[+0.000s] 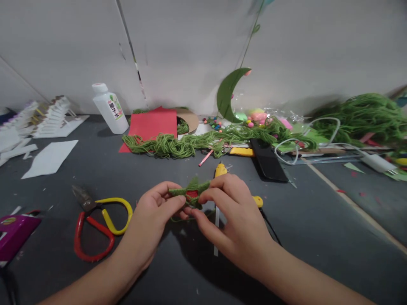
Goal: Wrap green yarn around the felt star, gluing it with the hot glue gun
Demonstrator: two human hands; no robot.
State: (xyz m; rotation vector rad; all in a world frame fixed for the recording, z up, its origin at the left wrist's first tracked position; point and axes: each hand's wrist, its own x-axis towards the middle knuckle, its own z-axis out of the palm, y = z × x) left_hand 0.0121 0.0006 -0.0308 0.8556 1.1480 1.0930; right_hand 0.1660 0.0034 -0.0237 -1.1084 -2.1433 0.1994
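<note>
Between my hands, above the dark table, is a small star-shaped piece wrapped in green yarn [192,185], with a patch of red showing at its middle. My left hand [157,207] grips its left side, thumb in front and fingers behind. My right hand [233,207] pinches at its right side with bent fingers; whether a yarn end sits in those fingertips is hard to make out. A thin strand of green yarn loops just below the piece. A yellow glue gun [221,170] lies partly hidden behind my right hand.
Red-and-yellow-handled scissors [95,224] lie left of my hands, with a purple tool [17,233] beyond them. Along the wall stand a white bottle [111,111], red paper [152,123], green yarn [162,145], a green crescent [227,95], a black phone [269,161] and a white charger [378,162].
</note>
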